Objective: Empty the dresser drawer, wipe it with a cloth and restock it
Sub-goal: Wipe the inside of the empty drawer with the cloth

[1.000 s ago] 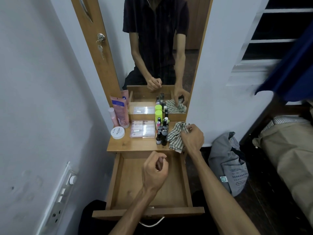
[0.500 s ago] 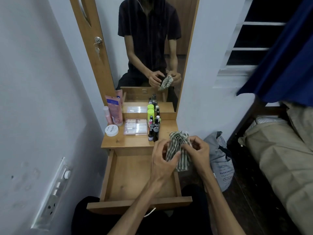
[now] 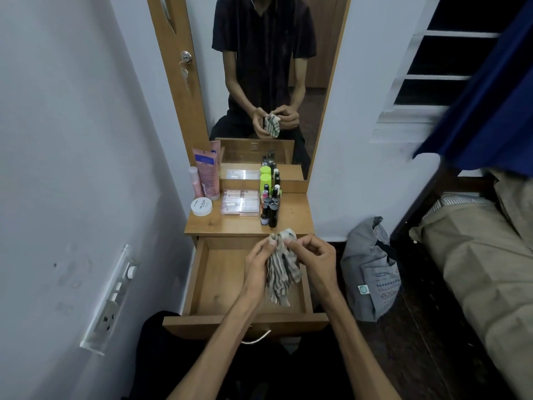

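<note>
Striped cloth held bunched above the open drawer. Left hand and right hand each have their grip clamped on the cloth. Bottles stand on the worktop behind the drawer.

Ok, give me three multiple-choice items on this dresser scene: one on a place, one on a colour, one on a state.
1. Where is the white round jar?
A. in the drawer
B. on the dresser top, left side
C. on the floor

2. What colour are the caps of the tall bottle behind the small dark ones?
A. lime green
B. red
C. blue

3. What state is the drawer in?
A. shut
B. open and full
C. open with nothing lying in the visible part

Answers: 1 B, it sits beside the pink tube. 2 A, the cap is bright lime. 3 C, bare wood shows under the striped cloth, which the left hand and right hand hold above it.
</note>
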The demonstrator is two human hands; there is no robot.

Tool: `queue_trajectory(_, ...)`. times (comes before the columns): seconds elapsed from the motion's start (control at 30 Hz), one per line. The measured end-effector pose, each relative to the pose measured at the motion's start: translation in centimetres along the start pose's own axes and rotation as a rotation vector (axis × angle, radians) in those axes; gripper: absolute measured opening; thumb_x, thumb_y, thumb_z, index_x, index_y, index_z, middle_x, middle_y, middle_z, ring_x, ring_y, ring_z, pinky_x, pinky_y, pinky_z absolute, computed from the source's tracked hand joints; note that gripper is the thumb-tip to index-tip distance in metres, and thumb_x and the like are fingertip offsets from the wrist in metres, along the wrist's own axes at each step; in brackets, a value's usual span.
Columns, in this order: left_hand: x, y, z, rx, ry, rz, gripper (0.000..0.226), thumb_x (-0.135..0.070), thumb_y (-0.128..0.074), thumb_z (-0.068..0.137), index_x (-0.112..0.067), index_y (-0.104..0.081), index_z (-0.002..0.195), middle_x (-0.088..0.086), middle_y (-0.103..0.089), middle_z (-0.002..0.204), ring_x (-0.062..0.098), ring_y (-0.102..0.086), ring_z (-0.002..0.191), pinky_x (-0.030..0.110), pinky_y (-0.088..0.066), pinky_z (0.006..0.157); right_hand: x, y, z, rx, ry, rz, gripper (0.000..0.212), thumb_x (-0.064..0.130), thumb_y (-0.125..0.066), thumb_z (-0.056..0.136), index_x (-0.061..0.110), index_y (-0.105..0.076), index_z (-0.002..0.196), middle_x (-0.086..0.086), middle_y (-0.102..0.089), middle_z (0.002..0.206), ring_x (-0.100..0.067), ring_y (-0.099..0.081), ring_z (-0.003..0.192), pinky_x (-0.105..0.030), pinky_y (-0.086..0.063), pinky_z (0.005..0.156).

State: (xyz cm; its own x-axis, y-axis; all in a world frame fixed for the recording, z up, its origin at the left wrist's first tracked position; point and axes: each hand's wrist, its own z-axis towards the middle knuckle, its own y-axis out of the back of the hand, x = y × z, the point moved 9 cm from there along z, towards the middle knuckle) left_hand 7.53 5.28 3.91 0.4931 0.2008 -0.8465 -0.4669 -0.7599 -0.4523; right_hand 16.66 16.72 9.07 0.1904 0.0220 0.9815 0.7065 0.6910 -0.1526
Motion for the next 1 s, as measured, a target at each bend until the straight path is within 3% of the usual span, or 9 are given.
queue_trajectory(0.17, -0.6, 2.4, -0.5, -0.113, 0.0, 0.016, 0.024, -0.014, -0.056, 0.099, -0.007, -0.07, 0.117, 0.028, -0.072, 0.112, 0.043, -0.069, 0.103, 0.053, -0.055, 0.092, -4.1, 0.7, -0.8, -0.155, -0.284, 0.221, 0.021, 0.019, -0.085, 0.077, 0.008, -0.067, 0.07, -0.009, -0.066, 0.071, -0.021, -0.061, 0.064, -0.033, -0.05, 0.065)
queue_trajectory(0.27, -0.9, 4.2, -0.7, -0.205, 0.027, -0.015, 0.024, -0.014, -0.05, 0.099, -0.009, -0.073, 0.102, 0.031, -0.071, 0.109, 0.038, -0.068, 0.09, 0.049, -0.054, 0.08, -6.2, 0.3, -1.5, -0.129, -0.416, 0.248, 0.046, 0.042, -0.08, 0.077, 0.002, -0.074, 0.098, -0.019, -0.076, 0.1, -0.034, -0.07, 0.087, -0.048, -0.057, 0.083)
queue_trajectory(0.33, -0.9, 5.1, -0.6, -0.214, 0.066, -0.063, 0.026, -0.019, -0.051, 0.096, -0.006, -0.073, 0.1, 0.033, -0.069, 0.113, 0.043, -0.068, 0.097, 0.058, -0.052, 0.089, -6.9, -0.5, -1.9, -0.042, -0.505, 0.244, 0.061, 0.054, -0.072, 0.082, 0.007, -0.072, 0.121, -0.018, -0.075, 0.116, -0.034, -0.072, 0.105, -0.051, -0.055, 0.096)
queue_trajectory(0.4, -0.8, 5.6, -0.5, -0.221, 0.106, -0.08, 0.035, -0.022, -0.052, 0.094, 0.004, -0.068, 0.112, 0.035, -0.066, 0.118, 0.05, -0.065, 0.111, 0.066, -0.047, 0.1, -7.1, -1.5, -2.3, 0.099, -0.561, 0.16, 0.062, 0.06, -0.067, 0.086, 0.012, -0.071, 0.126, -0.014, -0.075, 0.118, -0.033, -0.072, 0.11, -0.049, -0.057, 0.096)
queue_trajectory(0.5, -0.3, 6.7, -0.4, -0.248, 0.165, -0.051, 0.037, -0.023, -0.052, 0.098, 0.005, -0.065, 0.119, 0.031, -0.07, 0.114, 0.051, -0.065, 0.113, 0.067, -0.048, 0.101, -7.0, -2.7, -3.0, 0.204, -0.575, 0.027, 0.045, 0.038, -0.077, 0.085, 0.008, -0.073, 0.118, -0.013, -0.078, 0.108, -0.03, -0.075, 0.098, -0.037, -0.06, 0.08)
queue_trajectory(0.6, 1.1, 8.2, -0.6, -0.241, 0.292, -0.065, 0.043, -0.032, -0.057, 0.097, -0.002, -0.067, 0.126, 0.021, -0.072, 0.118, 0.043, -0.068, 0.111, 0.059, -0.049, 0.105, -7.4, -2.3, -2.8, 0.154, -0.569, 0.046, 0.036, 0.02, -0.076, 0.086, 0.006, -0.073, 0.119, -0.014, -0.077, 0.112, -0.034, -0.072, 0.108, -0.049, -0.056, 0.099)
queue_trajectory(0.67, 1.1, 8.7, -0.6, -0.197, 0.28, -0.026, 0.039, -0.036, -0.057, 0.099, -0.007, -0.071, 0.121, 0.018, -0.074, 0.118, 0.037, -0.069, 0.11, 0.055, -0.051, 0.103, -8.2, -2.1, -3.1, 0.113, -0.634, 0.24, 0.041, 0.015, -0.07, 0.089, 0.002, -0.067, 0.127, -0.018, -0.073, 0.121, -0.037, -0.068, 0.116, -0.055, -0.051, 0.106)
queue_trajectory(0.83, 0.5, 6.5, -1.1, 0.051, 0.29, 0.156, 0.037, -0.038, -0.064, 0.097, -0.009, -0.072, 0.118, 0.011, -0.077, 0.111, 0.025, -0.074, 0.097, 0.039, -0.056, 0.085, -9.8, -2.7, -4.1, 0.028, -0.779, 0.452, 0.05, 0.02, -0.067, 0.091, -0.005, -0.059, 0.134, -0.023, -0.07, 0.126, -0.039, -0.066, 0.119, -0.052, -0.053, 0.102)
queue_trajectory(1.0, 1.6, 6.4, -0.4, -0.107, 0.285, 0.055, 0.027, -0.006, -0.071, 0.09, 0.001, -0.066, 0.116, 0.021, -0.077, 0.097, 0.032, -0.076, 0.083, 0.037, -0.063, 0.066, -9.5, -4.4, -5.0, 0.091, -0.814, 0.314, 0.053, 0.028, -0.082, 0.084, 0.002, -0.067, 0.127, -0.019, -0.073, 0.12, -0.037, -0.069, 0.115, -0.056, -0.049, 0.107)
